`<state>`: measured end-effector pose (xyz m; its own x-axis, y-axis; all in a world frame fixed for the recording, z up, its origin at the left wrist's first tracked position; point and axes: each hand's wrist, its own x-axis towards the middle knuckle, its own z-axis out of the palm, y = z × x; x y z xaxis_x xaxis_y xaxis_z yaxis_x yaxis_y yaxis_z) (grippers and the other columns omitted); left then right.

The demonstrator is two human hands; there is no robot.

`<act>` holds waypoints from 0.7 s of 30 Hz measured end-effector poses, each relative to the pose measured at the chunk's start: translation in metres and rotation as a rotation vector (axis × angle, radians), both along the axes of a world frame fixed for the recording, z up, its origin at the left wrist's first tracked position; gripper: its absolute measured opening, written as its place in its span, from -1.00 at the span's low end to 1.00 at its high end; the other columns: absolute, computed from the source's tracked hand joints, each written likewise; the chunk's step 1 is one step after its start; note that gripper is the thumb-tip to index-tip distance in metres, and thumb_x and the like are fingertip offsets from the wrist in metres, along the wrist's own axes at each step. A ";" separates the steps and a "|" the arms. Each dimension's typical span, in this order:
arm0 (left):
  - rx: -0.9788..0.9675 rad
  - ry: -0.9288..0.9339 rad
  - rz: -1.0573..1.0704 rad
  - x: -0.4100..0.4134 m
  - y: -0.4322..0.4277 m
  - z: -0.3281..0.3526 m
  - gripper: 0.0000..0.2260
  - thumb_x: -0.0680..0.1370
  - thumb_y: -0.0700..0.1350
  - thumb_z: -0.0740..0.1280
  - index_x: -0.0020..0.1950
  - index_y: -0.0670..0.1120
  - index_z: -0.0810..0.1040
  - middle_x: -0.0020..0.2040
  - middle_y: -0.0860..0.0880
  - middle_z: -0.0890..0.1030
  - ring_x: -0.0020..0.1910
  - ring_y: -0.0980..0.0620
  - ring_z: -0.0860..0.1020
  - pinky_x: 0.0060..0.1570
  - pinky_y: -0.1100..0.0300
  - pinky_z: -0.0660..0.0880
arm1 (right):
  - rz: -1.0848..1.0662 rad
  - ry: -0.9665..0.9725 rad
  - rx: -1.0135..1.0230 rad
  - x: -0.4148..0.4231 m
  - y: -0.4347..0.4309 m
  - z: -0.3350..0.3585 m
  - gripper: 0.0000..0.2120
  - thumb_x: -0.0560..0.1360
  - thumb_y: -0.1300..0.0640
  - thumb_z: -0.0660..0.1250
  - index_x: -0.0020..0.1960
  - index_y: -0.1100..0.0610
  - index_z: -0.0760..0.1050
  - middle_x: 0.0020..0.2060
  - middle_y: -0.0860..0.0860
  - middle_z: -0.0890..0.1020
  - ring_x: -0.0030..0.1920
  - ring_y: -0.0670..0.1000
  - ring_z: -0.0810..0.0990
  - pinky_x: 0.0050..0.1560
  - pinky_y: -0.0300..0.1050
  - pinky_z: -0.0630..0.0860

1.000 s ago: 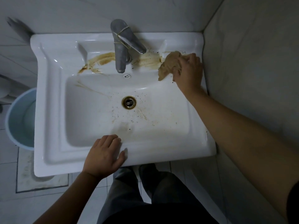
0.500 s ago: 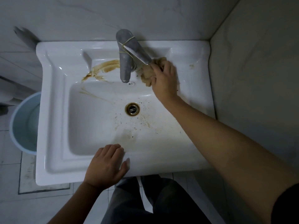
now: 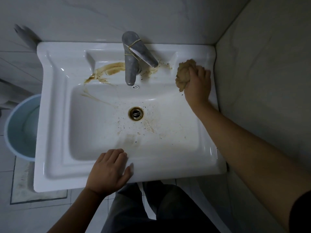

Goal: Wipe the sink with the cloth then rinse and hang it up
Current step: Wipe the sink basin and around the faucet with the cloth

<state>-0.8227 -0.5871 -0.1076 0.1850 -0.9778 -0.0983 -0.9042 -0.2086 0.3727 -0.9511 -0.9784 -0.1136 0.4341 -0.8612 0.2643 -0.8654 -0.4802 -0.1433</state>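
Your right hand [image 3: 197, 84] grip bunches the soft, limp cloth [image 3: 184, 74] on the sink [image 3: 55, 132] ledge; keep it wadded, left hand [image 3: 109, 169] flat, empty.

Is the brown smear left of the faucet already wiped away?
No, the brown smear still lies beside the faucet; the cloth is right of it.

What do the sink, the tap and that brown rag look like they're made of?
Sink: probably glazed white ceramic; it is glossy with bright highlights. Tap: dull grey metal, likely worn chrome or steel. Rag: soft, crumpled beige-brown fabric, bunched in the right hand.
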 end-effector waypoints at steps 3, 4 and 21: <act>-0.003 0.007 -0.003 0.001 0.001 0.001 -0.66 0.57 0.15 0.23 0.04 -0.08 0.60 0.02 -0.03 0.61 -0.05 -0.02 0.54 -0.07 0.10 0.50 | 0.040 0.019 0.018 -0.014 0.003 -0.004 -0.56 0.44 0.27 0.21 0.29 0.12 0.55 0.12 0.13 0.59 0.09 0.24 0.51 -0.02 0.08 0.54; 0.001 0.009 -0.004 0.001 0.001 0.001 -0.66 0.57 0.16 0.22 0.04 -0.08 0.60 0.02 -0.03 0.62 -0.05 -0.02 0.55 -0.07 0.11 0.51 | 0.050 0.026 0.023 -0.020 0.003 -0.003 -0.57 0.44 0.30 0.24 0.28 0.12 0.55 0.11 0.13 0.59 0.08 0.24 0.51 -0.04 0.10 0.54; 0.004 0.001 -0.017 0.000 -0.002 0.005 -0.72 0.56 0.13 0.26 -0.01 -0.06 0.59 -0.01 -0.01 0.60 -0.09 -0.01 0.53 -0.11 0.14 0.45 | 0.170 0.029 0.090 -0.022 0.006 0.001 -0.52 0.42 0.03 0.27 0.32 0.08 0.53 0.41 0.14 0.44 0.30 0.25 0.46 0.26 0.14 0.45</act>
